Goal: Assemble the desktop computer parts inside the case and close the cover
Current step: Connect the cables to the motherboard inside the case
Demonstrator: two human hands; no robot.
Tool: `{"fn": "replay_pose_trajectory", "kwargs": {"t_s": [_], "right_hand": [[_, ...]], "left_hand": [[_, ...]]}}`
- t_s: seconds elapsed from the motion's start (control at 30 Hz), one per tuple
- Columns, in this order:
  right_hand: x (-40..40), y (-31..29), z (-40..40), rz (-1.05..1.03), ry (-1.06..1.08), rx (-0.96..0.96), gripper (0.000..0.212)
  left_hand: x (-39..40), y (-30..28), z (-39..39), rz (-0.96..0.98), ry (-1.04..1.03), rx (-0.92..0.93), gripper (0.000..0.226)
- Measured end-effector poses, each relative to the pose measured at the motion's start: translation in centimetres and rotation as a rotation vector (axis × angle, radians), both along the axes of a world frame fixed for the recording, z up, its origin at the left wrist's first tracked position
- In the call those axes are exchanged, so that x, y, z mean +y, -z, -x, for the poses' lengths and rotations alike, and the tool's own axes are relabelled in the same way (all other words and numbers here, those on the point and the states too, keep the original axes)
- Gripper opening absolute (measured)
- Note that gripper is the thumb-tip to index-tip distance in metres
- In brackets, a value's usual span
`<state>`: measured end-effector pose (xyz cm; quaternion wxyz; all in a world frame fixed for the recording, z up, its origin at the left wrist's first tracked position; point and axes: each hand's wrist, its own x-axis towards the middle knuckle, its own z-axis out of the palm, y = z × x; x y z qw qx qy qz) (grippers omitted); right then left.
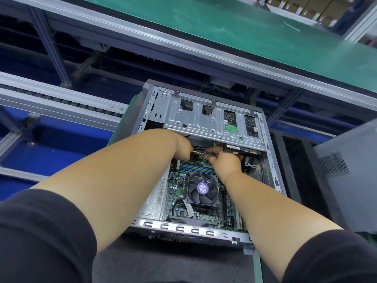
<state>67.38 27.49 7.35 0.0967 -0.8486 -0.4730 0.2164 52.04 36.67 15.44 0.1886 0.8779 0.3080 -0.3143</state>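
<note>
Open grey metal computer case [201, 229] lay on bench | left hand [181, 146] grip pinched yellow-black cable bundle [199, 153] under silver drive cage [206, 121] | right hand [225, 162] grip curled round same bundle | black CPU fan [201, 188] nearer, uncovered

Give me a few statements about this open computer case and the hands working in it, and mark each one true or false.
1. Both hands, left and right, reach inside the case. True.
2. The cover is closed on the case. False: the case is open, with the motherboard exposed.
3. The fan has a purple label. True.
4. The hands are gripping the fan. False: they handle cables beyond it, near the drive cage.
5. The belt is green. True.
</note>
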Motion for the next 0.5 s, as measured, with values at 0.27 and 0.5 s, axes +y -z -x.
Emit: {"fn": "replay_pose_trajectory", "kwargs": {"t_s": [0.27,0.5], "right_hand": [[1.1,0.4,-0.4,0.033,0.118,0.189,0.011],[1.4,0.8,-0.5,0.027,0.161,0.255,0.015]], "left_hand": [[0.3,0.0,0.1,-0.023,-0.026,-0.015,0.027],[0.5,0.2,0.0,-0.068,-0.064,-0.006,0.010]]}}
